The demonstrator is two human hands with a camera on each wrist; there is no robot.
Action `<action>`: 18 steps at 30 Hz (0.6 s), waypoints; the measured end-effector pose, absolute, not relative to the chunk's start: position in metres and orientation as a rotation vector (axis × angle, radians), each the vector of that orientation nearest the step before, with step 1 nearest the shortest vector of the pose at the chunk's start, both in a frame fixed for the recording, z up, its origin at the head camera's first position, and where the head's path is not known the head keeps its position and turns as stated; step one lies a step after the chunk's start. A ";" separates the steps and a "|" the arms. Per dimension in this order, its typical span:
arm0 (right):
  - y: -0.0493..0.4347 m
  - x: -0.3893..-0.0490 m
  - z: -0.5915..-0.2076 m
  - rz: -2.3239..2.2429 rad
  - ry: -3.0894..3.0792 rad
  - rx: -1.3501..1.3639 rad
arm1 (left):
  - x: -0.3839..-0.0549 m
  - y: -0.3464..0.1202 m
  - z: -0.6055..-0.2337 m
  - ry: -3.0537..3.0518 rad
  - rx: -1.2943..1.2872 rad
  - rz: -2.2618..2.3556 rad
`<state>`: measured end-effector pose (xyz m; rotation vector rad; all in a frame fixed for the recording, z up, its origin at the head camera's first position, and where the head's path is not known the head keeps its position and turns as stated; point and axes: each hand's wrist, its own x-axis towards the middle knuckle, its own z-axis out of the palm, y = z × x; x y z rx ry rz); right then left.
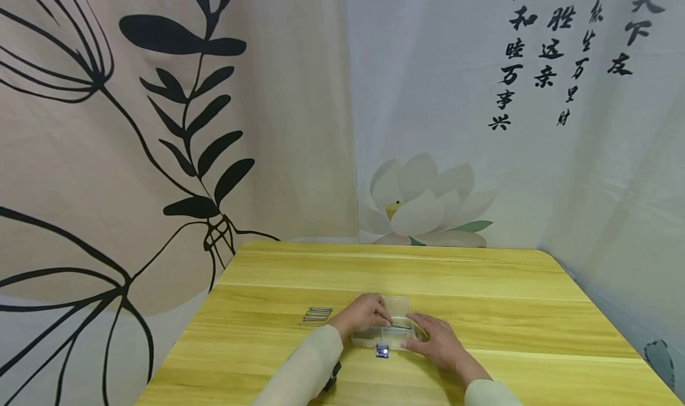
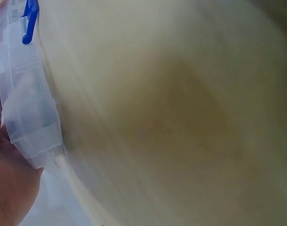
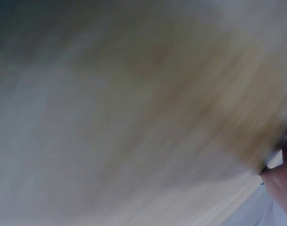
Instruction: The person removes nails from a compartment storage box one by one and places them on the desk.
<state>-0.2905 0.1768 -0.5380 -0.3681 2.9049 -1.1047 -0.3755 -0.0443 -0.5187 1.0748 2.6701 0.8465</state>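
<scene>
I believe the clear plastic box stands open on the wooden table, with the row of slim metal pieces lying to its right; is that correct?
Almost: the head view shows the row of slim metal pieces to the left of the clear plastic box. The rest holds.

Cloth-screened work spot observed; room type cannot be determined. Wood-grain table (image 1: 481, 287) backed by hung cloth (image 1: 299, 126), folds noted; cloth printed with black plants (image 1: 218, 153), pale lotus (image 1: 423, 216), Chinese writing (image 1: 561, 18).
</scene>
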 end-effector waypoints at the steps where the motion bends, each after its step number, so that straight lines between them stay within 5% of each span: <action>1: 0.177 -0.290 -0.538 -1.102 2.906 -0.370 | -0.375 -0.044 -0.518 2.674 1.084 0.828; 18: 0.176 -0.288 -0.535 -1.098 2.899 -0.362 | -0.375 -0.041 -0.511 2.709 1.147 0.668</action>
